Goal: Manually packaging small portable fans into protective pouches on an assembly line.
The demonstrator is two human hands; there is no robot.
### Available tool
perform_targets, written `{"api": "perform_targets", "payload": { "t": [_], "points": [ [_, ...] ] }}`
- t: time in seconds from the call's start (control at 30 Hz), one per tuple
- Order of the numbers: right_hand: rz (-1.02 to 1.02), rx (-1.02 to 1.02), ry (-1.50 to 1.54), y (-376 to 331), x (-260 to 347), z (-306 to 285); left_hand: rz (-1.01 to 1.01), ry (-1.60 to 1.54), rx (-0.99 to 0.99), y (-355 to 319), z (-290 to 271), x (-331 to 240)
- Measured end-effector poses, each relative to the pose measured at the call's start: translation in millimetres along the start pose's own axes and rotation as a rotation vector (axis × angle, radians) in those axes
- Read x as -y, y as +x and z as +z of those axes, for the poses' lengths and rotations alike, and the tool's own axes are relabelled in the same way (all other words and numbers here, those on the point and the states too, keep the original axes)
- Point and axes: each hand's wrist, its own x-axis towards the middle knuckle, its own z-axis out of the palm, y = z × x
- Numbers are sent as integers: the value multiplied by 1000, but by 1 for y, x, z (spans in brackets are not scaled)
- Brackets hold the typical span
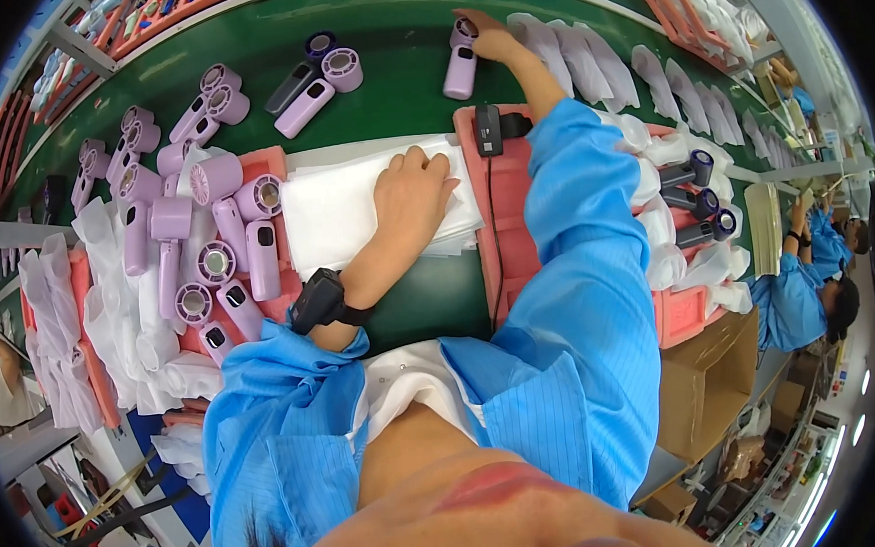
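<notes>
My left hand (413,200) rests palm down, fingers a little bent and apart, on a stack of thin white sleeves (329,220). At the far side of the green table, my right hand (491,40) is closed around the head of a light purple handheld fan (460,72). The fan's handle points toward me, and my fingertips are partly hidden behind its round head. To its left lie another purple handheld fan (307,106) and a dark blue one (294,85).
Many purple fans (261,254) crowd a pink tray at left, beside white-sleeved pieces (123,293). A pink foam tray (508,189) with a black device and cable lies right of the stack. Further right are wrapped dark fans (694,203) and a cardboard box (710,382). Other people work at both sides.
</notes>
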Motion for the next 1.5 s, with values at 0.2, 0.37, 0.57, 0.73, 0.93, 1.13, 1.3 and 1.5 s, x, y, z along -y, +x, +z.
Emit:
{"api": "perform_targets", "payload": {
  "t": [0.2, 0.37, 0.57, 0.73, 0.93, 1.13, 1.3, 1.5],
  "points": [
    [92, 401, 266, 2, -4, -39, -139, -305, 71, 0, -5, 18],
    [206, 94, 447, -25, 80, -91, -308, -723, 188, 5, -17, 50],
    [-12, -54, 585, -100, 164, -151, -355, -1066, 144, 19, -51, 47],
    [-327, 31, 439, -131, 206, -138, -406, -1146, 66, 21, -75, 42],
    [-352, -13, 469, -142, 219, -128, -427, -1228, 10, 23, -86, 46],
    [-562, 1, 310, -133, 233, -100, -435, -1157, -46, 15, -84, 51],
    [-633, -166, 224, -119, 225, -90, -433, -1199, -245, 21, -83, 57],
    [-670, -151, 169, -119, 233, -63, -345, -1402, -324, 20, -80, 44]
  ]
}}
